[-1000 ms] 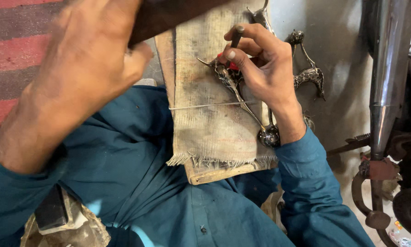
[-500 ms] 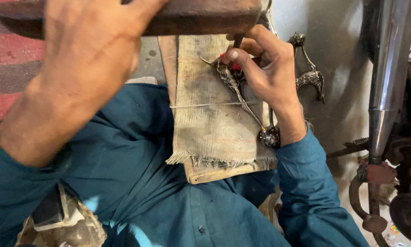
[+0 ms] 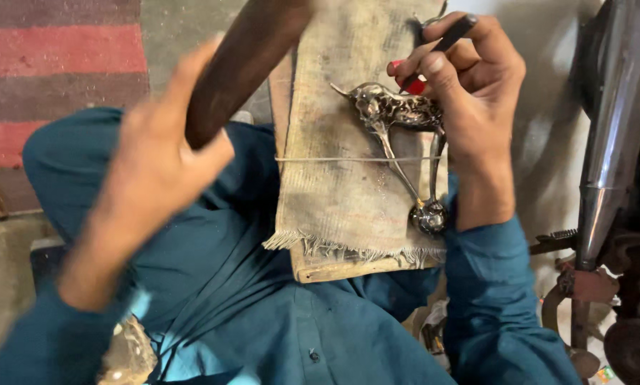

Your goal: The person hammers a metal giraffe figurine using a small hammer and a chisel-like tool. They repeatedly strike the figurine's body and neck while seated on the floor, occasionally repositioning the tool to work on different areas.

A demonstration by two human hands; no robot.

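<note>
We take the cloth-covered wooden board [image 3: 348, 185] resting on our lap as our landmark. Our left hand [image 3: 156, 171] is raised to the left of the board, its fingers curled tight around a dark wooden handle [image 3: 245, 60] that slants up and crosses the board's upper left corner; the handle's far end runs out of the picture, so we cannot tell what it carries. Our right hand [image 3: 470, 93] sits over the board's upper right part, fingers pinched around a thin dark rod-like tool [image 3: 441, 46], with something red [image 3: 414, 85] showing just under the fingers. The tool's tip is hidden behind the fingers.

A small shiny metal animal figure [image 3: 398, 114] lies on the board's upper right area, touching the cloth, its head pointing toward the board's left side and its long thin legs stretching down toward the frayed lower edge, where they end in a rounded metal lump [image 3: 430, 216]. A thin wire or string [image 3: 334, 159] crosses the board's middle. Below the board we see our teal shirt [image 3: 291, 321]. Well to the right of the board stands a chrome exhaust pipe [image 3: 612, 135] of a motorcycle.
</note>
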